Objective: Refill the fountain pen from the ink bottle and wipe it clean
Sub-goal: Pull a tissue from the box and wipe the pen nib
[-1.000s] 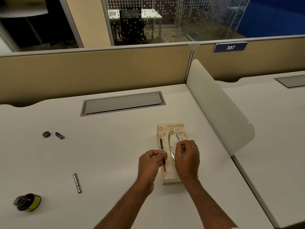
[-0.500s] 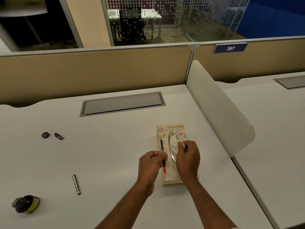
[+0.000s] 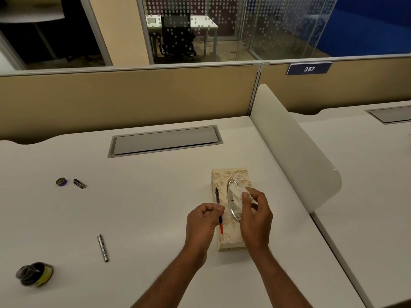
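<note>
My left hand [image 3: 203,221] grips the thin inner part of the fountain pen [image 3: 218,202], dark at the far end and red at the near end, over the left edge of the tissue box [image 3: 224,176]. Pinched between thumb and fingers of my right hand [image 3: 255,216] is a white tissue [image 3: 235,194] that rises out of the box's oval opening. The silver pen barrel [image 3: 103,248] lies on the desk to the left. At the near left, the ink bottle [image 3: 35,274] lies tilted on its side. Its cap [image 3: 61,181] and a small metal pen part [image 3: 79,183] rest further back.
The white desk [image 3: 144,196] has a grey cable hatch [image 3: 164,141] at the back and a beige partition behind it. A white curved divider [image 3: 293,147] stands close to the right of the tissue box, with another desk beyond it.
My right hand has lifted from the box opening and drawn a white tissue up out of it. My left hand keeps the pen part in the same place.
</note>
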`<state>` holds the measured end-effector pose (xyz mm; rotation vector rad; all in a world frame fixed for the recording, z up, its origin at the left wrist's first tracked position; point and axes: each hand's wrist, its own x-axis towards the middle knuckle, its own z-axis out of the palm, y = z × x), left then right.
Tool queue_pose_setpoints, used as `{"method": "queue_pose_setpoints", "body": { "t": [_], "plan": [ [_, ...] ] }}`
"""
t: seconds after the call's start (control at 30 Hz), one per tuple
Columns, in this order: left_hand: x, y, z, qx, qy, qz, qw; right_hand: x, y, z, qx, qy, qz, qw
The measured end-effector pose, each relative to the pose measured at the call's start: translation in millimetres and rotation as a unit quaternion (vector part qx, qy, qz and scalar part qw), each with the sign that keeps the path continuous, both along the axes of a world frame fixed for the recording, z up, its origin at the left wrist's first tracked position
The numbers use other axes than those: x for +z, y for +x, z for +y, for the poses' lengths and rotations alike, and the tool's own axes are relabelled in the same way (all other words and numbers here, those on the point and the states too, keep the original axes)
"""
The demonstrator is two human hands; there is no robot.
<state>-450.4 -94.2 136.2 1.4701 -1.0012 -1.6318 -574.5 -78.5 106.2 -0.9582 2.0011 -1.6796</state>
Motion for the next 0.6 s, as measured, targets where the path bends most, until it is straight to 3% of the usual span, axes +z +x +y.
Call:
{"method": "queue_pose_setpoints", "body": {
  "t": [0.23,0.6],
  "plan": [
    [40.8,19.8,9.0,0.033,-0.069,0.046,0.996,38.5,26.8,17.6,0.072,-0.006,-0.035,0.997],
    [81.6,99.0,39.5,0.043,-0.023,0.151,0.987,83.8,102.3,46.6,0.15,-0.019,-0.053,0.987]
  ]
}}
